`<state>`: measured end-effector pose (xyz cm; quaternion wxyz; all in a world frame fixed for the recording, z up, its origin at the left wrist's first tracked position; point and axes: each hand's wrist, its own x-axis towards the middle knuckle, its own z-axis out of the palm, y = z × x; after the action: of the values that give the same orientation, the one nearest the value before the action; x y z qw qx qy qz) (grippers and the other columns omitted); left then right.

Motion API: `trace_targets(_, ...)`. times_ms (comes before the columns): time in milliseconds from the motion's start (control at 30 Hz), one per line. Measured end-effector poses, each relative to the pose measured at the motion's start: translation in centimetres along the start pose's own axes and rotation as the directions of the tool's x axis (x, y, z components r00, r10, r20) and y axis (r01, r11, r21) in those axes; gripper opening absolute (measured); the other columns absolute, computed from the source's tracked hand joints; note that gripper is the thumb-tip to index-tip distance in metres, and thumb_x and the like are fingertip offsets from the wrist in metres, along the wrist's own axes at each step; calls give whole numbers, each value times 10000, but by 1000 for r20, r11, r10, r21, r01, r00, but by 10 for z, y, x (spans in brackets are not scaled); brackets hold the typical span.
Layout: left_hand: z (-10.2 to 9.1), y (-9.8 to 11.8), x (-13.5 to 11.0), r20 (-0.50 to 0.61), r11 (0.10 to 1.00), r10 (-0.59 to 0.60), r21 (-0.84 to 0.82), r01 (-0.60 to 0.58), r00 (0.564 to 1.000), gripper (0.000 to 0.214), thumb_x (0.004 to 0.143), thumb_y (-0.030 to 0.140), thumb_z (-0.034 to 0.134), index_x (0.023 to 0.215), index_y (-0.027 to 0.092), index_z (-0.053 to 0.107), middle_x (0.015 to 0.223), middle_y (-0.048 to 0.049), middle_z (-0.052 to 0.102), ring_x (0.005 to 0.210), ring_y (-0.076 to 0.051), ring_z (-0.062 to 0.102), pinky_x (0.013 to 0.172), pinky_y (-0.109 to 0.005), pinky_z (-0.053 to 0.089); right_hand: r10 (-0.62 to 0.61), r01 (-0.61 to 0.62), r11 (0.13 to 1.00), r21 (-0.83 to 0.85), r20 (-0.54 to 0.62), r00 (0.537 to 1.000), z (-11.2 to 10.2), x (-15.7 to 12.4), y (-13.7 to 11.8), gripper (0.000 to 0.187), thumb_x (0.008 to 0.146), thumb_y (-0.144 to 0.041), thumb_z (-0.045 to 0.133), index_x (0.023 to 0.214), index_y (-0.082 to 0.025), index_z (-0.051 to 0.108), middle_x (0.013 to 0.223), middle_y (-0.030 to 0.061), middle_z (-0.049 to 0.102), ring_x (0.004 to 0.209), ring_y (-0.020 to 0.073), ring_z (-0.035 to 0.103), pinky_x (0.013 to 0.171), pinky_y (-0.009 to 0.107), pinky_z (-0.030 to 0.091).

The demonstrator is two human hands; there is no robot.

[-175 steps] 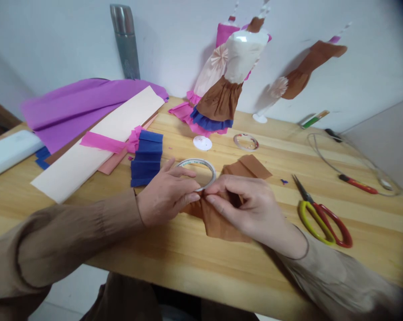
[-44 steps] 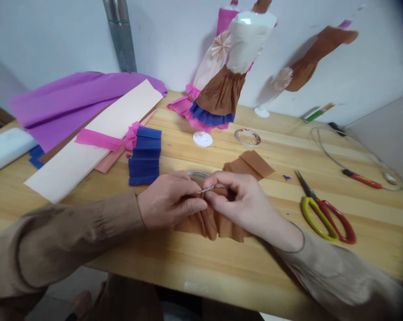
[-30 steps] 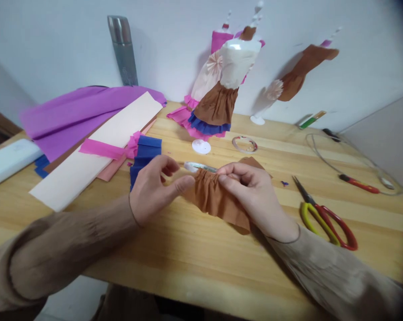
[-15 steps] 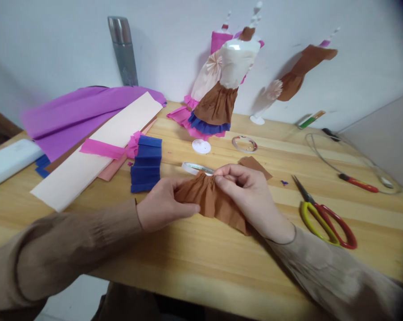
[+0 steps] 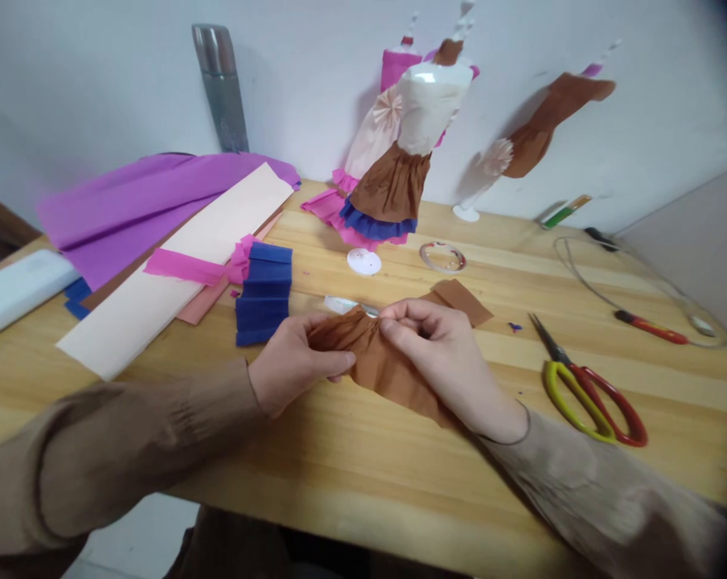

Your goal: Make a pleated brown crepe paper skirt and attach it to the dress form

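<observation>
A strip of brown crepe paper [image 5: 393, 376] is stretched between my hands above the table, its upper edge gathered into small pleats. My left hand [image 5: 294, 358] grips the pleated end, thumb lying across the front. At the top edge my right hand [image 5: 433, 346] pinches the paper between thumb and fingertips; its other fingers are curled. A roll of clear tape [image 5: 342, 304] lies just behind the strip, partly hidden. Further back stands a small dress form [image 5: 433, 104] with a brown, blue and pink layered paper skirt [image 5: 391, 189].
Scissors [image 5: 574, 386] and a red-handled tool [image 5: 650, 326] with a cord lie at right. Brown paper scraps [image 5: 463, 301] and another tape roll [image 5: 441, 257] are behind my right hand. Blue pleated paper [image 5: 264, 293], cream paper [image 5: 188, 261] and purple paper [image 5: 140, 201] lie left, near a flask [image 5: 222, 88].
My right hand has shifted slightly left along the top edge, closer to my left hand. The paper's right part now looks flatter, and the tape roll is more covered.
</observation>
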<state>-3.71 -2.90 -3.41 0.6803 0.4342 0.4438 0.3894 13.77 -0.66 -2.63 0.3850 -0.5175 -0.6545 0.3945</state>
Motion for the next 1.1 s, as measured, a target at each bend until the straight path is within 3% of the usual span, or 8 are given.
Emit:
trace_targets(100,-2,4,-2,37,993,81,80,-84,996,334,638,280,748,924,140,648,834,-30,651,750,-156,601,667,-281,484,4,-4,1000,9,1,1000,-1,1,3,195,748,-329,595,682,-148,627,576,-18,515,534,96,418,510,230,327)
trace_targets(167,-5,7,-3,-52,949,214,248,-195,975,304,693,361,717,897,152,637,853,-35,655,799,-175,608,711,-308,489,5,-5,1000,3,3,1000,-1,1,4,203,749,-334,592,688,-144,628,577,-16,518,530,96,422,507,229,329)
trace_targets(267,-12,11,-2,-184,751,492,585,-308,851,313,712,439,696,814,158,602,788,-18,609,754,-167,577,677,-307,474,-4,3,1000,-27,0,1000,1,0,4,202,755,-328,584,706,-138,633,556,-23,499,506,89,405,487,224,320)
trace_targets(367,-17,13,0,-38,520,660,745,-419,750,265,723,399,701,785,161,601,785,-16,594,767,-161,552,688,-302,454,-44,45,997,-57,16,999,4,-3,3,189,765,-310,575,706,-139,633,555,-19,514,495,88,415,471,217,324)
trace_targets(500,-17,11,3,120,378,685,785,-491,719,193,792,289,653,676,160,569,675,1,568,711,-140,515,659,-277,416,-95,99,989,-110,33,995,8,-7,3,161,765,-273,573,690,-143,631,530,-27,508,468,79,408,443,205,314)
trace_targets(833,-10,2,2,13,438,712,773,-459,702,218,808,164,566,603,160,492,630,18,496,637,-107,463,604,-246,376,-128,129,984,-119,15,992,10,-9,2,131,756,-253,579,691,-151,629,526,-36,506,457,72,410,433,197,309)
trace_targets(1033,-13,0,9,-149,795,424,534,-288,893,108,764,260,589,736,160,558,627,29,496,569,-99,449,532,-230,365,-98,102,988,-119,36,995,10,-8,5,144,755,-261,576,681,-148,625,510,-43,473,449,68,375,422,197,283)
trace_targets(1100,-17,0,12,-177,853,364,459,-250,914,131,770,277,579,714,163,546,634,22,516,572,-104,463,542,-237,382,-92,96,989,-115,41,995,9,-8,6,149,755,-263,574,676,-147,623,518,-39,479,455,69,379,426,198,286)
